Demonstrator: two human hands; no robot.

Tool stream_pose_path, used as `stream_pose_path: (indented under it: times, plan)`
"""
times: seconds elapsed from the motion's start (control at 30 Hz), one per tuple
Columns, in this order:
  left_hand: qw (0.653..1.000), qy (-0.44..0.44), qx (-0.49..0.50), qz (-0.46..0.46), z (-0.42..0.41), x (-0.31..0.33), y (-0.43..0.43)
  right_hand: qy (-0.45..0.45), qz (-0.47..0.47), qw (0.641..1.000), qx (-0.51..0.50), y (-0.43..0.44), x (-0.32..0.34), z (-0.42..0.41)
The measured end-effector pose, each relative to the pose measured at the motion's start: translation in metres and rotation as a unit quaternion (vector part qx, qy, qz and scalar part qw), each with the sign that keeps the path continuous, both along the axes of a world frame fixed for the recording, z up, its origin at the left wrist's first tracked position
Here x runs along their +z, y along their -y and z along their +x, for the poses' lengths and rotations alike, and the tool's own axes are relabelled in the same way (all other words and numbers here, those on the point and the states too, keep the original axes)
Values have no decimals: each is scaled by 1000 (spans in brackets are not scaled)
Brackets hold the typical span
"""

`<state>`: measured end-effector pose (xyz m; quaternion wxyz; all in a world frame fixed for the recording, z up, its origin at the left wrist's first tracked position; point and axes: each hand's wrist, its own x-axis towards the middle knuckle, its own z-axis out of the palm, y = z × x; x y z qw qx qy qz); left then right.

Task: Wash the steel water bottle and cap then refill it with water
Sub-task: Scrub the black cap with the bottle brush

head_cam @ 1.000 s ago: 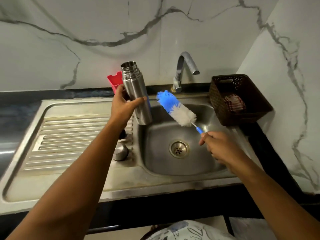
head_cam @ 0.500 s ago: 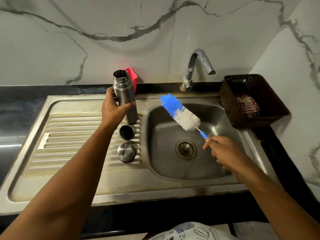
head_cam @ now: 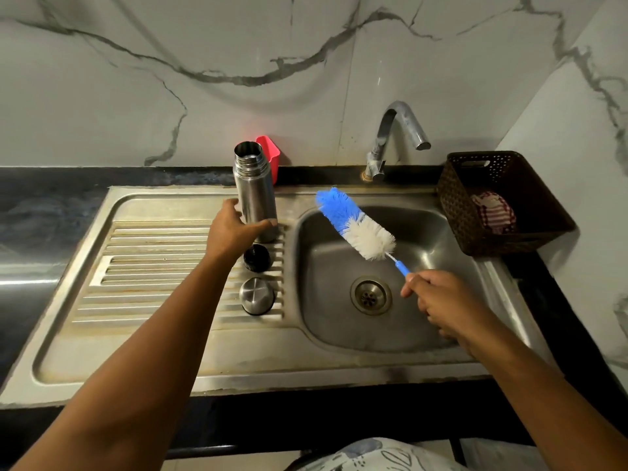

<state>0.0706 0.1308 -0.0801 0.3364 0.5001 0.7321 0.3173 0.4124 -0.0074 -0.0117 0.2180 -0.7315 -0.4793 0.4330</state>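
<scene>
On the left lies the ribbed draining board (head_cam: 153, 263) of the steel sink. Your left hand (head_cam: 232, 231) reaches over it and grips the lower part of the steel bottle (head_cam: 255, 195), thumb on the near side and fingers wrapped round the back. The bottle stands upright with its mouth open, at the right edge of the draining board, just beside the basin. Its base seems to rest on the ribs, though your hand hides part of it, so I can't be sure. Behind the bottle, against the wall, sits a red plastic holder (head_cam: 271, 153).

Just in front of the bottle is a black inner cap (head_cam: 257, 257), and nearer to you a steel outer cap (head_cam: 256, 296), both on the draining board and apart from each other.

Over the basin (head_cam: 428, 239) you hold a bottle brush (head_cam: 355, 223) tilted, its blue tip up and to the left, its white bristles lower. The tap (head_cam: 399, 137) stands behind it and the drain (head_cam: 369, 295) lies below. Your right hand (head_cam: 440, 302) is closed round the brush's blue handle, above the right side of the basin.

At far right a dark woven basket (head_cam: 457, 212) sits on the counter with a red-and-white checked cloth (head_cam: 494, 212) inside.
</scene>
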Motion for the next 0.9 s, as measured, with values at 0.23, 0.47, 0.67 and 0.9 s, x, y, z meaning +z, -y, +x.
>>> stream_pose_path:
  times: [0.23,0.47,0.67,0.9]
  plan:
    - [966,-196,-70,-155,9,-19,17,17,-16,1000,11,14,-5,6]
    - [993,-110,-8,-51,24,20,37,4,-8,1000,5,25,0,22]
    - [954,285,53,-80,104,36,61,7,35,998,44,38,19,43]
    - [875,453,101,-138,189,23,64,168,97,974,114,73,31,79]
